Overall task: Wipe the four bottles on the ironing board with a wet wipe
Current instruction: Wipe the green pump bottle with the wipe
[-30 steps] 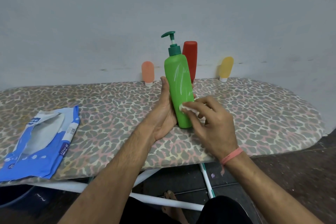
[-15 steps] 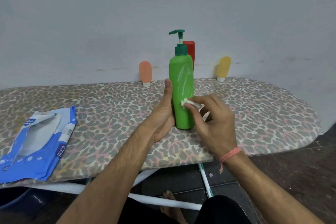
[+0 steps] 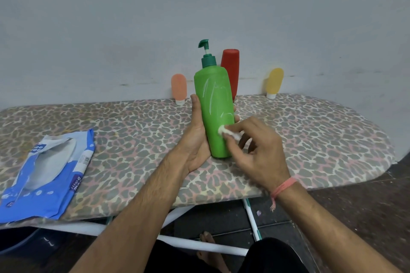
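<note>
A green pump bottle (image 3: 214, 104) stands tilted a little to the left on the leopard-print ironing board (image 3: 137, 131). My left hand (image 3: 196, 139) grips its lower body from the left and behind. My right hand (image 3: 257, 150) pinches a small white wet wipe (image 3: 224, 130) and presses it on the bottle's lower right front; wet streaks shine on the plastic. Behind it, along the wall, stand a red bottle (image 3: 231, 71), a small orange tube (image 3: 178, 87) and a small yellow tube (image 3: 274, 82), both cap down.
A blue and white wet wipe pack (image 3: 47, 173) lies open at the board's left front edge. The board's white metal legs (image 3: 199, 244) and a bare foot (image 3: 207, 239) show below, over a dark floor. A grey wall backs the board.
The green bottle has turned so its pump spout points left again and leans left. My right hand with the wipe has slid slightly down and right on the bottle's front.
</note>
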